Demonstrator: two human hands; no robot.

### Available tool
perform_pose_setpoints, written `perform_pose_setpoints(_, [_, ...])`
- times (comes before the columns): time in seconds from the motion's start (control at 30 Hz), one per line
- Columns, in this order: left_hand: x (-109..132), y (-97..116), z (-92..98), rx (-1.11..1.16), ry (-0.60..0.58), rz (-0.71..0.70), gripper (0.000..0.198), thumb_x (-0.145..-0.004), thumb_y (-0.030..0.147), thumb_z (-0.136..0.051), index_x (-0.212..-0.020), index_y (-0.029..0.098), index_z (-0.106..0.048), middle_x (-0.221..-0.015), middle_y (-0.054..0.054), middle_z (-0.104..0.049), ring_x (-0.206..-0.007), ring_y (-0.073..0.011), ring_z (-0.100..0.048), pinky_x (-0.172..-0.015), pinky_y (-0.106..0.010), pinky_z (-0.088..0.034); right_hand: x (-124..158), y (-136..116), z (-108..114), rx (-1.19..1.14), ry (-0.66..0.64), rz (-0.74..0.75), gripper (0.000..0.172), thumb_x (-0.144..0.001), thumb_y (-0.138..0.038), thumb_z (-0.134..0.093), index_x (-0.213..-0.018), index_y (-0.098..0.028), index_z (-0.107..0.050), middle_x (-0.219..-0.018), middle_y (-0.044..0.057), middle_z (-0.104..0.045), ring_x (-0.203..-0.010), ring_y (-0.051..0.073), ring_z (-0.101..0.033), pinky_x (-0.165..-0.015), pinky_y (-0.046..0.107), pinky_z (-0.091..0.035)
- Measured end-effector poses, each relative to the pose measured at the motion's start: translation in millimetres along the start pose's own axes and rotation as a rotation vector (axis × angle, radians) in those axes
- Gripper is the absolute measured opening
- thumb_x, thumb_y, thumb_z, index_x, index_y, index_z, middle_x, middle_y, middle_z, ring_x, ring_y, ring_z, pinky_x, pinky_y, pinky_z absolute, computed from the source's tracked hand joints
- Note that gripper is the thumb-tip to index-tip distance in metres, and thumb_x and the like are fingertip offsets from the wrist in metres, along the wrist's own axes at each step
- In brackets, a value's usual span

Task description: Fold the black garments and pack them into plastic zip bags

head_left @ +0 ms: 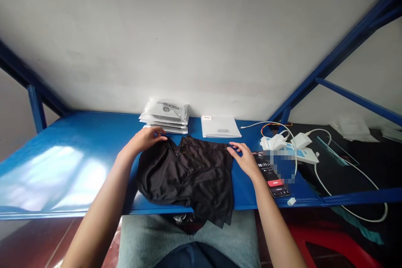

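Observation:
A black, satiny garment (201,171) with thin seams lies spread on the blue table, its lower part hanging over the front edge above my lap. At its upper left edge, my left hand (147,138) pinches the fabric between thumb and fingers. My right hand (245,159) has thumb and fingertips close together on the garment's upper right corner. Part of the fabric under the fingertips is hidden. The cloth shows folds and a V-shaped overlap near its top middle.
Behind the garment stands a stack of frosted zip bags (166,113), beside one flat bag (220,127). A phone (273,176) showing a timer lies right of my right hand. Further right are a power strip (301,153) with chargers, and a looping white cable (348,217). Blue frame bars (333,58) rise at both sides.

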State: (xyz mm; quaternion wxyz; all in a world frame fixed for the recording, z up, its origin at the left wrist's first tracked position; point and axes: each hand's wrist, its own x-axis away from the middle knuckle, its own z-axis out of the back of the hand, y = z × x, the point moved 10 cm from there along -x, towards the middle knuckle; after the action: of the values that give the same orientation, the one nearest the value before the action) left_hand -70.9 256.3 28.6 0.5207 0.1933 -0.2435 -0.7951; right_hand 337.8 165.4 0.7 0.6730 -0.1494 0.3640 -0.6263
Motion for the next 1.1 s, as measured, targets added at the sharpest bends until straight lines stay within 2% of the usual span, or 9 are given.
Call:
perform_pose_setpoints(0.13, [3.8, 8.6, -9.1, 0.038, -0.1, -0.053, 0.066, -0.073, 0.068, -0.077, -0.121, 0.022, -0.074, -0.102, -0.008, -0.075, -0.09, -0.025, -0.066, -0.08, -0.032, -0.051, 0.9, 1.0, -7.8, 0.077, -0.024, 0.023, 0.052, -0.083, -0.064, -0.072, -0.121, -0.029, -0.073, -0.109, 0.01, -0.064, -0.109, 0.034, -0.06, -0.098, 0.053, -0.051])
perform_pose_setpoints(0.2, [4.7, 8.5, -15.4, 0.018, -0.143, -0.047, 0.066, -0.071, 0.067, -0.08, -0.119, 0.021, -0.076, -0.098, -0.007, -0.075, -0.088, -0.0252, -0.066, -0.076, -0.031, -0.051, -7.3, 5.0, -13.0, 0.072, -0.031, 0.021, 0.047, -0.089, -0.061, -0.067, -0.12, -0.027, -0.073, -0.105, 0.01, -0.064, -0.106, 0.033, -0.061, -0.097, 0.053, -0.051])
perform_pose_setpoints(0.33, [7.7, 10.8, -29.3, 0.043, -0.259, -0.041, 0.054, -0.077, 0.066, -0.075, -0.102, 0.018, -0.079, -0.08, -0.002, -0.072, -0.074, -0.0204, -0.063, -0.064, -0.026, -0.045, -33.8, 11.3, -19.6, 0.026, -0.032, 0.03, 0.045, -0.094, -0.057, -0.059, -0.12, -0.022, -0.072, -0.11, 0.012, -0.065, -0.104, 0.03, -0.063, -0.097, 0.049, -0.052])
perform_pose_setpoints(0.4, [6.7, 15.4, -27.3, 0.025, -0.218, -0.057, 0.053, -0.079, 0.066, -0.074, -0.098, 0.017, -0.079, -0.079, -0.002, -0.071, -0.073, -0.0192, -0.062, -0.064, -0.026, -0.044, -42.9, 12.4, -20.5, -0.007, -0.04, 0.035, 0.044, -0.095, -0.056, -0.057, -0.12, -0.023, -0.071, -0.112, 0.011, -0.066, -0.101, 0.027, -0.064, -0.095, 0.045, -0.054])
perform_pose_setpoints(0.57, [-0.2, 43.0, -17.8, -0.062, 0.026, -0.16, 0.048, -0.093, 0.063, -0.059, -0.103, 0.02, -0.077, -0.091, -0.006, -0.072, -0.076, -0.0199, -0.061, -0.071, -0.03, -0.046, -42.6, 13.8, -17.3, -0.063, -0.058, 0.032, 0.046, -0.091, -0.059, -0.063, -0.121, -0.024, -0.071, -0.108, 0.01, -0.067, -0.093, 0.025, -0.065, -0.091, 0.043, -0.056])
perform_pose_setpoints(0.7, [-11.6, 59.1, -39.6, -0.074, -0.033, -0.183, 0.049, -0.09, 0.063, -0.062, -0.113, 0.021, -0.073, -0.099, -0.007, -0.073, -0.081, -0.0225, -0.065, -0.073, -0.032, -0.047, -38.7, 15.0, -17.6, -0.085, -0.07, 0.04, 0.048, -0.087, -0.06, -0.067, -0.123, -0.028, -0.071, -0.11, 0.009, -0.066, -0.094, 0.026, -0.064, -0.093, 0.045, -0.056])
perform_pose_setpoints(0.83, [-22.0, 55.6, -56.2, -0.175, -0.099, -0.114, 0.049, -0.081, 0.063, -0.073, -0.105, 0.021, -0.069, -0.096, -0.007, -0.073, -0.084, -0.0259, -0.068, -0.068, -0.031, -0.046, -39.8, 15.0, -17.3, -0.092, -0.064, 0.041, 0.052, -0.083, -0.059, -0.073, -0.124, -0.028, -0.071, -0.105, 0.009, -0.064, -0.089, 0.027, -0.063, -0.091, 0.049, -0.056])
perform_pose_setpoints(0.93, [-21.9, 54.4, -59.1, -0.22, -0.095, -0.09, 0.048, -0.081, 0.06, -0.074, -0.108, 0.022, -0.066, -0.098, -0.008, -0.072, -0.086, -0.0272, -0.068, -0.068, -0.031, -0.046, -38.9, 7.4, -13.6, -0.106, -0.063, 0.08, 0.042, -0.084, -0.054, -0.073, -0.118, -0.029, -0.074, -0.106, 0.008, -0.063, -0.09, 0.026, -0.065, -0.09, 0.048, -0.056])
perform_pose_setpoints(1.1, [-12.9, 76.2, -54.0, -0.07, -0.054, -0.208, 0.03, -0.092, 0.049, -0.065, -0.103, 0.021, -0.065, -0.102, -0.007, -0.071, -0.089, -0.0242, -0.067, -0.077, -0.032, -0.049, -33.1, -18.5, 0.8, -0.121, -0.01, 0.175, 0.021, -0.091, -0.037, -0.065, -0.109, -0.03, -0.073, -0.123, 0.009, -0.061, -0.121, 0.029, -0.059, -0.102, 0.046, -0.051])
